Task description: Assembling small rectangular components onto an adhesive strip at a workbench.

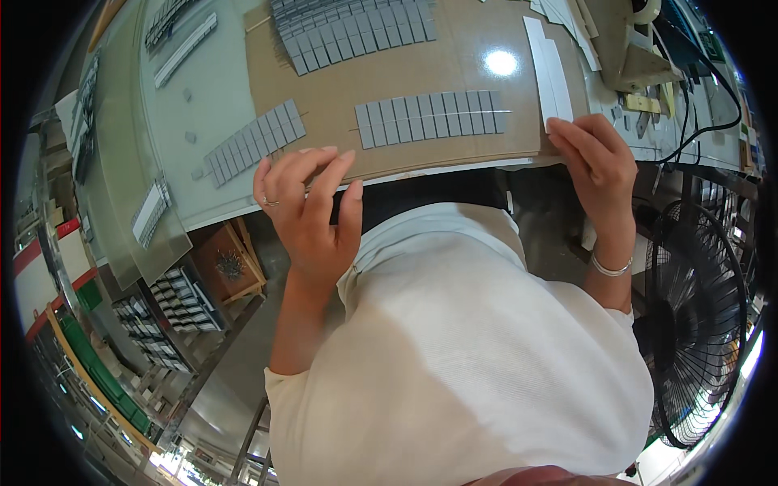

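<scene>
On the right of the table (223, 89), the right hand (598, 158) has curled fingers at the near end of the white strips (552, 81); whether they grip, I cannot tell. The left hand (308, 198), fingers loosely spread, could knock the left tile row (255, 143) crooked if lowered.

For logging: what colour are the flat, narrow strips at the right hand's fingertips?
White strips, best seen in the head view.
</scene>
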`<state>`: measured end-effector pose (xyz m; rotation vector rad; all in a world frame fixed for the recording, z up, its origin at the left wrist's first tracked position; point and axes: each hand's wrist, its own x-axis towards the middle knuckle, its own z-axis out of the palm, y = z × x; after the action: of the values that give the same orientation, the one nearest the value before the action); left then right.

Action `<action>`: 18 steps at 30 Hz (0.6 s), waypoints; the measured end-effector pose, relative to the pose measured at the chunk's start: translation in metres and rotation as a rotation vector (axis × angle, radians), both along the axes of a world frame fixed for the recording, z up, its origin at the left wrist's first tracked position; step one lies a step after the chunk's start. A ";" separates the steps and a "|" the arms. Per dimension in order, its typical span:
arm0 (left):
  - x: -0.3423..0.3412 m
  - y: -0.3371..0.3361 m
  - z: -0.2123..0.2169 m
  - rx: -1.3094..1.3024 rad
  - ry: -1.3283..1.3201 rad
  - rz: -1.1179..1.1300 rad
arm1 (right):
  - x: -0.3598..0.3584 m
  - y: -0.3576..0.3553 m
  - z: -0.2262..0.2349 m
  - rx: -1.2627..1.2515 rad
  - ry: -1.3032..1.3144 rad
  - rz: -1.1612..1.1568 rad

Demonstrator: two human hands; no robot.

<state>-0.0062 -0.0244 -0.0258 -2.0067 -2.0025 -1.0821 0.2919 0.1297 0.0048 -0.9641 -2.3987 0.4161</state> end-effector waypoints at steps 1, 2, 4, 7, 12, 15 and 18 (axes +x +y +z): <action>0.000 -0.001 0.000 -0.003 0.005 0.007 | 0.000 0.000 0.002 0.002 -0.003 -0.003; -0.001 -0.001 0.000 -0.002 0.008 0.013 | 0.000 0.002 0.005 0.013 -0.032 0.016; -0.004 -0.002 0.003 -0.013 0.008 0.014 | -0.003 0.002 0.008 0.030 -0.069 0.026; -0.003 -0.002 0.001 -0.012 -0.007 0.021 | 0.003 -0.007 0.008 0.029 0.026 -0.075; -0.005 -0.001 -0.001 0.002 -0.008 0.014 | 0.009 -0.007 0.018 0.145 -0.097 -0.012; -0.004 0.004 -0.003 0.009 -0.013 0.004 | 0.019 -0.009 0.008 0.160 -0.140 0.000; -0.005 0.005 -0.002 0.005 -0.018 0.007 | 0.025 -0.007 0.009 0.180 -0.119 0.027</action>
<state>-0.0109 -0.0195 -0.0277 -1.9928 -2.0123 -1.1063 0.3169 0.1224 0.0137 -0.8992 -2.5075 0.1524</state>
